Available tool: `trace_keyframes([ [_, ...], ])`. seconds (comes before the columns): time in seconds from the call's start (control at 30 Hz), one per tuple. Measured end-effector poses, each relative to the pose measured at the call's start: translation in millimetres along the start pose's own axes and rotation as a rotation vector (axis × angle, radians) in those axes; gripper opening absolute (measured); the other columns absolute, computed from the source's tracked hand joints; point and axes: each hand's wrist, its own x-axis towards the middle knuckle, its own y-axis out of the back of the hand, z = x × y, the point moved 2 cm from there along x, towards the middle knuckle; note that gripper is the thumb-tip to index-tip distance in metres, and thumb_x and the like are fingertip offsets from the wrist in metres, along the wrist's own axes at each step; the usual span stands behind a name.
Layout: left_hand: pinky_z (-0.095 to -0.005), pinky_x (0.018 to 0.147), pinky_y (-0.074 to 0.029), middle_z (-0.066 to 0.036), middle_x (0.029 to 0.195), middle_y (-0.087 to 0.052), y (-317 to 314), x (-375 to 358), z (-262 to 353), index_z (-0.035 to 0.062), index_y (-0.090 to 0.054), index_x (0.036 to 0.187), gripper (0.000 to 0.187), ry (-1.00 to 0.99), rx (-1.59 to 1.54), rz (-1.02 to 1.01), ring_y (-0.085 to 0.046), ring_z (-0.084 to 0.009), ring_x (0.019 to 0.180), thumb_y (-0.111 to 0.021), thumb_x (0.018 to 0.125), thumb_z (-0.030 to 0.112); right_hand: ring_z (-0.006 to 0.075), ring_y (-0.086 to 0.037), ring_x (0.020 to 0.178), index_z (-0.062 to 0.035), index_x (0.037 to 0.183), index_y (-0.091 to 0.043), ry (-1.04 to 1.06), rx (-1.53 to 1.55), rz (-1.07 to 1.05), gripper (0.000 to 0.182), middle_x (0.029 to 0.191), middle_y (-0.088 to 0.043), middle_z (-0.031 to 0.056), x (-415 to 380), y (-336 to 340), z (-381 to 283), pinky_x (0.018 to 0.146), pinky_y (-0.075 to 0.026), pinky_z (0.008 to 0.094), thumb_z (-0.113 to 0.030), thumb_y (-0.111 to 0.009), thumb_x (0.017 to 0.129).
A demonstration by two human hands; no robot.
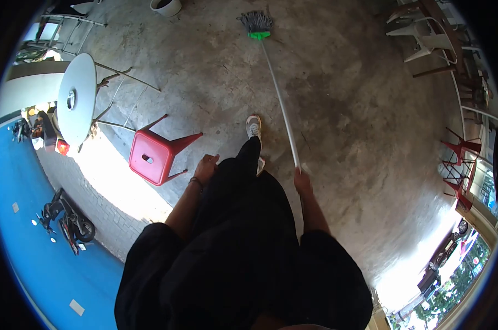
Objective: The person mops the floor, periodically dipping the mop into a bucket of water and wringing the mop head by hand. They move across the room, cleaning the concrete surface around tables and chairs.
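Observation:
My right hand (302,182) is closed around the upper end of a mop's pale handle. The mop (281,102) stretches forward and away from me. Its green clamp and grey string head (256,23) rest on the floor at the top of the view. My left hand (206,167) hangs beside my left thigh, fingers loosely curled and a little apart, with nothing in it. A band circles that wrist. Nearest to this hand is a red metal stool (156,157), standing to the left without contact.
A round white table (77,104) on thin legs stands at left. A whitish bucket (166,6) is at the top. Brown and pale chairs (425,41) line the upper right, red chairs (462,148) the right. A motorcycle (67,221) is outside by a blue wall (51,280).

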Motion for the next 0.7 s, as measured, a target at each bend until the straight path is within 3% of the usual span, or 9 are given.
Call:
trace_keyframes([
  [0.07,-0.0320,0.056,-0.045,-0.009,0.073,-0.061,5,-20,11,0.0003,-0.058,0.096,0.046,0.036,0.059,-0.028,-0.057,-0.0170,0.062,-0.054,0.088,0.045,0.0443,-0.059,0.098,0.0054,0.101,-0.060,-0.073,-0.016,-0.044,0.064,0.095,-0.061,0.0306,-94,-29,99,0.078,-0.047,0.0493,-0.053,-0.035,0.093],
  [0.1,-0.0316,0.053,-0.044,-0.007,0.073,-0.060,9,-22,5,0.0010,-0.057,0.097,0.045,0.027,0.086,-0.052,-0.055,-0.0158,0.060,-0.053,0.089,0.045,0.0486,-0.055,0.101,0.0025,0.097,-0.063,-0.167,0.020,-0.038,0.064,0.098,-0.060,0.0316,-146,-39,137,0.084,-0.044,0.0533,-0.055,-0.037,0.091],
  [0.17,-0.0313,0.050,-0.043,-0.005,0.073,-0.058,16,-21,-1,0.0020,-0.055,0.098,0.044,0.054,0.129,-0.098,-0.052,-0.0145,0.056,-0.052,0.090,0.045,0.0429,-0.058,0.099,-0.0035,0.103,-0.064,-0.142,-0.104,0.082,0.060,0.098,-0.062,0.0276,-241,-63,215,0.083,-0.046,0.0511,-0.055,-0.038,0.090],
  [0.2,-0.0314,0.049,-0.042,-0.005,0.073,-0.057,20,-21,-5,0.0023,-0.055,0.098,0.044,0.097,0.144,-0.124,-0.052,-0.0144,0.056,-0.052,0.090,0.045,0.0411,-0.060,0.095,-0.0039,0.101,-0.064,-0.260,-0.090,-0.021,0.059,0.095,-0.064,0.0254,-283,-81,262,0.081,-0.046,0.0512,-0.055,-0.038,0.090],
  [0.27,-0.0323,0.048,-0.042,-0.006,0.071,-0.058,30,-20,-6,0.0017,-0.057,0.095,0.043,0.172,0.107,-0.124,-0.052,-0.0154,0.055,-0.052,0.089,0.045,0.0403,-0.063,0.075,-0.0039,0.090,-0.063,-0.250,-0.042,0.125,0.052,0.081,-0.063,0.0244,-330,-171,415,0.064,-0.049,0.0502,-0.053,-0.045,0.089],
  [0.37,-0.0329,0.047,-0.044,-0.007,0.065,-0.056,38,-11,-11,0.0003,-0.062,0.083,0.042,0.243,-0.061,-0.067,-0.056,-0.0171,0.055,-0.055,0.088,0.042,0.0374,-0.061,0.070,-0.0043,0.089,-0.062,-0.516,-0.077,-0.077,0.049,0.077,-0.062,0.0217,-380,-151,371,0.060,-0.048,0.0480,-0.051,-0.047,0.089],
  [0.5,-0.0312,0.041,-0.043,-0.006,0.059,-0.055,52,22,7,0.0013,-0.059,0.076,0.042,0.007,0.179,-0.129,-0.054,-0.0169,0.047,-0.053,0.091,0.040,0.0336,-0.059,0.062,-0.0049,0.089,-0.061,-0.561,-0.079,-0.117,0.045,0.072,-0.060,0.0181,-352,-116,289,0.054,-0.047,0.0451,-0.049,-0.050,0.088],
  [0.6,-0.0311,0.038,-0.042,-0.005,0.057,-0.055,68,56,22,0.0011,-0.058,0.072,0.043,0.102,0.041,-0.084,-0.052,-0.0169,0.043,-0.051,0.092,0.039,0.0307,-0.057,0.057,-0.0053,0.088,-0.060,-0.524,-0.079,-0.114,0.043,0.068,-0.058,0.0153,-297,-87,204,0.050,-0.046,0.0429,-0.047,-0.052,0.088],
  [0.7,-0.0285,0.043,-0.041,-0.003,0.060,-0.054,100,110,21,0.0090,-0.061,0.104,0.033,0.059,0.005,-0.075,-0.050,-0.0122,0.048,-0.052,0.091,0.038,0.0278,-0.056,0.051,-0.0057,0.087,-0.059,-0.465,-0.070,-0.115,0.040,0.063,-0.056,0.0126,-232,-52,97,0.046,-0.045,0.0408,-0.046,-0.055,0.088],
])
